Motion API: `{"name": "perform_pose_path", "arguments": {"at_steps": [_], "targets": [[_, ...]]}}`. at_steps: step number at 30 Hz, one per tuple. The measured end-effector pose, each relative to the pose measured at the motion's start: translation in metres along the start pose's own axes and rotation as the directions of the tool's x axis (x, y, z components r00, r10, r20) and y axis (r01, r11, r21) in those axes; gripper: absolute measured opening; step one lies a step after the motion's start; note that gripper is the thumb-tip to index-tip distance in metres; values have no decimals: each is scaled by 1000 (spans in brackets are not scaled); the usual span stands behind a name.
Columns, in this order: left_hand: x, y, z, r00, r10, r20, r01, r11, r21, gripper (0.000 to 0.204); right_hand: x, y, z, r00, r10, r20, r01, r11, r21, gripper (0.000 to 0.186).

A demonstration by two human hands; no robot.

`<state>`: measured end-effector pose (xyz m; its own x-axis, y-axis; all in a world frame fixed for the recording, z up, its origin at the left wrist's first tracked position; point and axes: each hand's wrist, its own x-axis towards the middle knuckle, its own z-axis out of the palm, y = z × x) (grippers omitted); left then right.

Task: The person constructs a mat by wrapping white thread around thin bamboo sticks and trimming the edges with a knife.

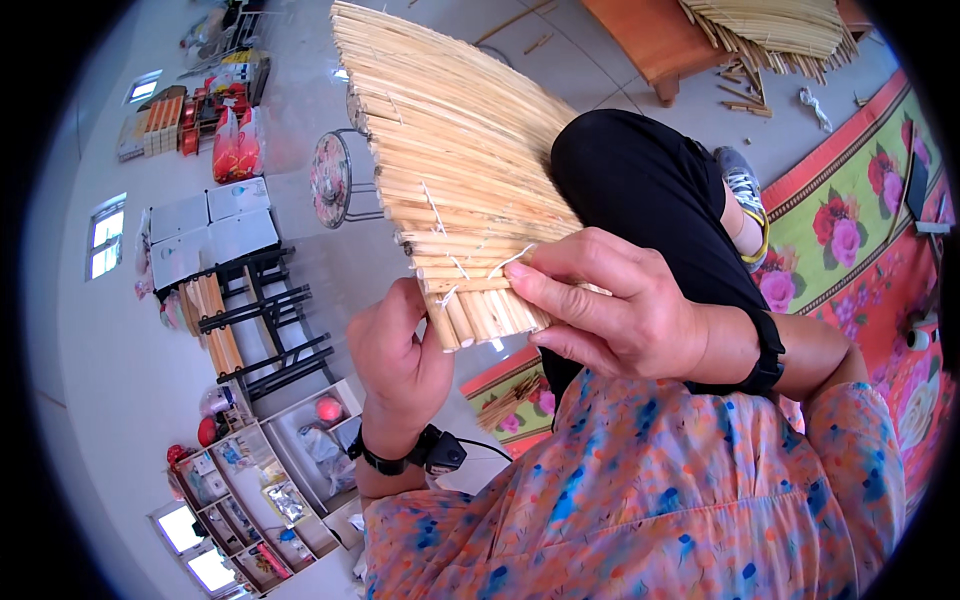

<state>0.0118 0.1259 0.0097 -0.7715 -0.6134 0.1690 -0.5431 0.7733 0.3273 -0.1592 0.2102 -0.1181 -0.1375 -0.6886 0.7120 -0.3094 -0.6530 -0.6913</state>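
A fan-shaped mat of pale reed stalks, bound with rows of white string, leans across my raised right knee. Its lower end, with several short stalk ends jutting toward me, lies between my hands. My left hand is closed round the lower left corner; its fingertips are hidden behind the stalks. From the right, my right hand grips the lower right edge, fingertips pressed on the front. A loose white string runs across the stalks to these fingertips. Whether they pinch it I cannot tell.
Beyond my knee stands an orange wooden table beside another reed mat. Cut stalks are scattered on the floor. A flowered rug lies at right. Left are a round stool, folding tables and a shelf unit.
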Motion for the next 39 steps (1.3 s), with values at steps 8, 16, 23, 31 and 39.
{"name": "perform_pose_path", "arguments": {"at_steps": [8, 16, 23, 31, 39], "targets": [[3, 9, 10, 997, -44, -59, 42, 998, -47, 21, 3, 0, 5, 999, -15, -36, 15, 1000, -17, 62], [-3, 23, 22, 953, -281, -108, 196, 851, -487, 37, 3, -7, 4, 1000, 14, 23, -13, 999, -42, 52], [-3, 7, 4, 940, -339, -41, 254, 775, -578, 28, 4, -15, 11, 1000, 4, -6, -5, 981, -194, 56], [88, -55, -3, 802, -525, 285, 522, 385, -761, 57, -2, -20, 32, 997, 67, 33, -56, 960, -273, 56], [76, -90, 19, 882, -363, 300, 444, 429, -786, 44, -20, -13, 59, 999, -1, 53, 20, 934, -357, 40]]}}
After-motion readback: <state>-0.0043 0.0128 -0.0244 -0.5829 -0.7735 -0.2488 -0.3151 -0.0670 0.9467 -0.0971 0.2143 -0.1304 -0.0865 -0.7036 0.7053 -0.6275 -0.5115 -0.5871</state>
